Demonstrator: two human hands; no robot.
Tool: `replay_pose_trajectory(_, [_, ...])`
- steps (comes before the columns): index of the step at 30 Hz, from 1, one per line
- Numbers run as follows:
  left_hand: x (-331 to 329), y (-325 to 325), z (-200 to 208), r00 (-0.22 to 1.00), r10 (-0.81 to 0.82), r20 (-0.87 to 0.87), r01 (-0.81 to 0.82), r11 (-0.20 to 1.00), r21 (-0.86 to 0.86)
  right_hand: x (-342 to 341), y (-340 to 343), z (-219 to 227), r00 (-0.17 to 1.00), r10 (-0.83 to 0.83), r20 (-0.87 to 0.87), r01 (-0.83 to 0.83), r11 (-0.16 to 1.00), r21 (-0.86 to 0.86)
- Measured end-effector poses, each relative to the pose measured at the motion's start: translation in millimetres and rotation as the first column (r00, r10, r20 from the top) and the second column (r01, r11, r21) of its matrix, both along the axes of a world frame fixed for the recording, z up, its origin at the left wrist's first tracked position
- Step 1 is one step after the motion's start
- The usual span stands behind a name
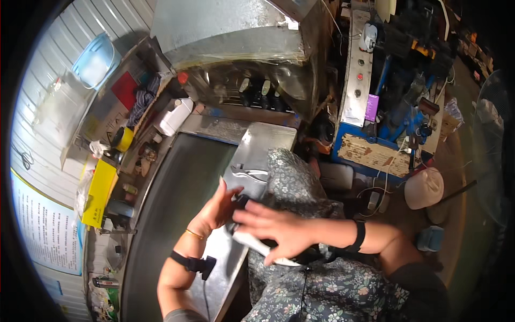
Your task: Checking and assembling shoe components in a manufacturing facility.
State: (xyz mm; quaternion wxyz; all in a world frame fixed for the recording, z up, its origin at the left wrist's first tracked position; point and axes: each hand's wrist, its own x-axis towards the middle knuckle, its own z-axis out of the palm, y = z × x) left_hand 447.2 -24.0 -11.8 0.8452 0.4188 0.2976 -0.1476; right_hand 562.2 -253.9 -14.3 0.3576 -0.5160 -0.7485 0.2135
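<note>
My left hand [215, 208] is over the metal bench, its thumb raised and its fingers apart beside a small black part [241, 202]. My right hand [276, 228] stretches across from the right, fingers extended and slightly blurred, over a dark item with a white, sole-like edge [252, 242]. That item looks like a shoe, but my hand and wrist hide much of it. Just beyond my hands, a metal tool with two slim handles, like pliers [249, 174], lies on the bench [263, 140]. Grey floral cloth [292, 174] hangs along the bench's right side.
A dark conveyor belt [179, 172] curves along my left. Ahead stands a metal oven-like machine [236, 37] with several black shoes [264, 96] in its opening. Shelving on the left holds a yellow box [100, 194] and a white jug [174, 115]. A blue-framed machine [370, 150] stands right.
</note>
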Motion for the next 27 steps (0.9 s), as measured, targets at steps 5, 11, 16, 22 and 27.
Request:
replay_pose_trajectory(5, [-65, -13, 20, 0.96, -0.023, -0.28, 0.151, 0.882, 0.447, 23, 50, -33, 0.966, 0.081, -0.247, -0.102, 0.992, -0.073])
replay_pose_trajectory(11, [-68, 32, 86, 0.978, 0.206, 0.014, -0.159, 0.707, 0.689, 93, 73, -119, 0.877, -0.478, -0.044, 0.478, 0.862, 0.168])
replay_pose_trajectory(16, [29, 125, 100, 0.92, 0.277, 0.277, -0.362, 0.329, 0.872, 90, 73, -126, 0.881, -0.472, 0.028, 0.456, 0.865, 0.208])
replay_pose_trajectory(22, [225, 252, 2, 0.833, 0.404, 0.378, -0.424, 0.028, 0.905, 101, 82, -114, 0.899, -0.425, 0.107, 0.398, 0.894, 0.205])
replay_pose_trajectory(27, [346, 356, -120, 0.892, 0.33, 0.308, -0.295, -0.09, 0.951, 104, 86, -130, 0.939, -0.323, 0.121, 0.328, 0.944, -0.027])
